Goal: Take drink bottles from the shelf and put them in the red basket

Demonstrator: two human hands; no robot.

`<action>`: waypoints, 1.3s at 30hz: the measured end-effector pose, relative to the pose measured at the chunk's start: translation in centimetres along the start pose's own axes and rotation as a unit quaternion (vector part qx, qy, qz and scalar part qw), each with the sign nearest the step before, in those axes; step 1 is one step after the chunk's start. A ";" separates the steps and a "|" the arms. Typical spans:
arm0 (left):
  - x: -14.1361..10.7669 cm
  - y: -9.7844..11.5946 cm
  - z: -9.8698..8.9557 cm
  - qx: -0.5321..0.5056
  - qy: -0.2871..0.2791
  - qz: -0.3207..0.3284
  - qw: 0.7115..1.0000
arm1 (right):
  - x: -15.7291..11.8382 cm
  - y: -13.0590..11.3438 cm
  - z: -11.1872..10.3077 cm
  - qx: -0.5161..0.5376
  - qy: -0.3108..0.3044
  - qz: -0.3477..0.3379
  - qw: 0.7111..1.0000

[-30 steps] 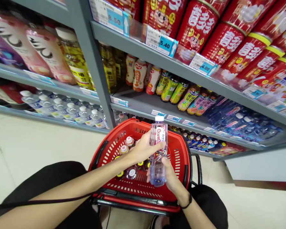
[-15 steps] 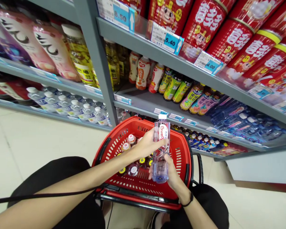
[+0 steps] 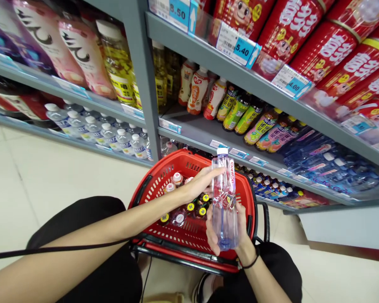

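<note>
A clear water bottle (image 3: 225,202) with a white cap and red lettering on its label stands nearly upright over the red shopping basket (image 3: 145,198). Around its lower half, my right hand (image 3: 241,229) is closed, fingers showing on the left side and thumb on the right. My left hand (image 3: 204,182) holds the bottle's upper part from the left, one finger lying across the front. Inside the basket are small bottles with yellow caps (image 3: 191,206), a bottle with a pale cap (image 3: 179,218) and bottles with red-and-white caps (image 3: 177,179).
Grey shelves (image 3: 139,63) rise close beyond the basket. Red cans (image 3: 303,17) fill the upper shelf, with drink bottles (image 3: 236,113) below and water bottles (image 3: 94,130) at lower left. A black strap (image 3: 82,247) crosses my left forearm.
The water bottle has turned in my hands, its label now facing right. It has shifted slightly right and down, and my right hand has moved with it. The view has shifted slightly.
</note>
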State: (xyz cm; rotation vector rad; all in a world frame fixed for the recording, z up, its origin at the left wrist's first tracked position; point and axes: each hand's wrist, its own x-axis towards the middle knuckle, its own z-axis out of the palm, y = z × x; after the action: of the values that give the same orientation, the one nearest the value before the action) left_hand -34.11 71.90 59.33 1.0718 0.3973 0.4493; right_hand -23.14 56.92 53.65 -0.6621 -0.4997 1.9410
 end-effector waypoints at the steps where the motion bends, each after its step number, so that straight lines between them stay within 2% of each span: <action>1: -0.1 0.1 0.0 0.000 -0.005 0.001 1.000 | 0.0 0.2 -0.2 0.005 -0.006 -0.001 1.000; 5: -0.3 0.3 0.1 0.015 -0.010 0.012 1.000 | 0.1 0.6 -0.2 0.016 -0.007 -0.006 1.000; 13: -0.7 0.7 0.4 -0.010 0.026 -0.025 0.999 | 0.8 0.0 0.5 0.036 -0.004 -0.021 0.999; 19: -0.3 0.4 0.3 0.009 0.050 -0.020 0.998 | 0.7 0.1 1.0 0.041 0.004 -0.021 0.999; 24: -0.1 0.0 0.1 0.034 0.047 -0.016 0.998 | 0.9 0.0 1.7 0.043 0.026 -0.026 0.998; 31: 0.0 -0.2 -0.2 0.040 0.045 -0.027 0.998 | 0.8 -0.1 1.6 0.029 0.043 -0.021 0.998; 39: 0.1 0.0 -0.7 0.081 0.046 0.037 0.995 | 1.3 -0.3 2.0 0.000 0.073 -0.049 0.996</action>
State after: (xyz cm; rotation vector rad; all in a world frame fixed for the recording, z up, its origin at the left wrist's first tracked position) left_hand -34.44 72.48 59.03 1.2301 0.4832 0.5404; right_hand -24.70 58.12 55.08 -0.7593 -0.4342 1.7854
